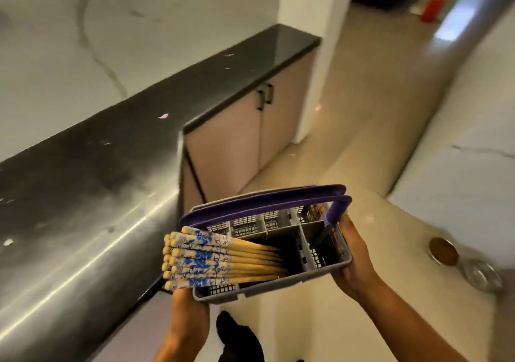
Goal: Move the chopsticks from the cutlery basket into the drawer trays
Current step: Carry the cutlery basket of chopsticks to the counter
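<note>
Leftmost, a dark desk (83, 183) runs along the wall. Beside its corner, the left hand (189, 308) supports the cutlery basket (278, 281) from beneath; chopsticks (211, 258) lean out leftward from its compartment. Opposite, the right hand (352, 253) grips the basket's end.

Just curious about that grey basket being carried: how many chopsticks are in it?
About 12 chopsticks show, bundled in the cutlery basket's large middle compartment, patterned ends sticking out toward the left hand. They overlap, so some may be hidden. The right hand holds the other end.
</note>
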A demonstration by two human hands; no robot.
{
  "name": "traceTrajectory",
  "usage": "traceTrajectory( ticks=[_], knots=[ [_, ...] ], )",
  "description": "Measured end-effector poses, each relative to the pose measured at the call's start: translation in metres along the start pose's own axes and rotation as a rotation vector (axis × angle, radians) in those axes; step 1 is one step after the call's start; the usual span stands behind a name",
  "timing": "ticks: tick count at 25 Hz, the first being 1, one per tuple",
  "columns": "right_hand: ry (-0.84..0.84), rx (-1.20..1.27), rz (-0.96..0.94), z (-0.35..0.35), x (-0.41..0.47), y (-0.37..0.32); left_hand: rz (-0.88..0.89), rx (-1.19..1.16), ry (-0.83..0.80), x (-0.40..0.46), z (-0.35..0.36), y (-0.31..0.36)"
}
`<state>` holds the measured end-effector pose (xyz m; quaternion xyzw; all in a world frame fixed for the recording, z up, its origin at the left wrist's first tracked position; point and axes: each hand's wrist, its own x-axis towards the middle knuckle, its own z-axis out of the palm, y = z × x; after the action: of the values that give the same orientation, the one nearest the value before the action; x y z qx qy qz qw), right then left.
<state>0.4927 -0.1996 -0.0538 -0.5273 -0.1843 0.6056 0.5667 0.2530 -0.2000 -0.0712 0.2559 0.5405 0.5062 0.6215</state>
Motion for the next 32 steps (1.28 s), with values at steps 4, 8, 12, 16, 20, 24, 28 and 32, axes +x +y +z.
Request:
traceTrajectory(
  ticks=[4, 8, 12, 16, 20, 24, 28, 32],
  knots=[
    [0.281, 0.088, -0.141, -0.095, -0.089, -0.010, -0.066, 0.138, -0.303, -0.040, 0.065, -0.037],
    [0.570, 0.252, -0.289, -0.166, -0.184, -0.009, -0.160, 0.246, -0.605, -0.085, 0.141, -0.072],
    [0.893, 0.395, -0.440, -0.212, -0.279, 0.013, -0.201, 0.443, -0.973, -0.144, 0.207, -0.111],
    [1.191, 0.514, -0.564, -0.229, -0.361, 0.051, -0.345, 0.506, -1.255, -0.211, 0.251, -0.151],
    [1.474, 0.653, -0.651, -0.231, -0.436, 0.090, -0.518, 0.621, -1.554, -0.286, 0.275, -0.198],
    [1.702, 0.769, -0.742, -0.223, -0.494, 0.124, -0.585, 0.685, -1.813, -0.361, 0.283, -0.237],
    [1.872, 0.876, -0.825, -0.210, -0.541, 0.157, -0.728, 0.716, -2.037, -0.428, 0.273, -0.267],
    [1.971, 0.947, -0.850, -0.208, -0.580, 0.181, -0.788, 0.753, -2.099, -0.483, 0.256, -0.294]
  ],
)
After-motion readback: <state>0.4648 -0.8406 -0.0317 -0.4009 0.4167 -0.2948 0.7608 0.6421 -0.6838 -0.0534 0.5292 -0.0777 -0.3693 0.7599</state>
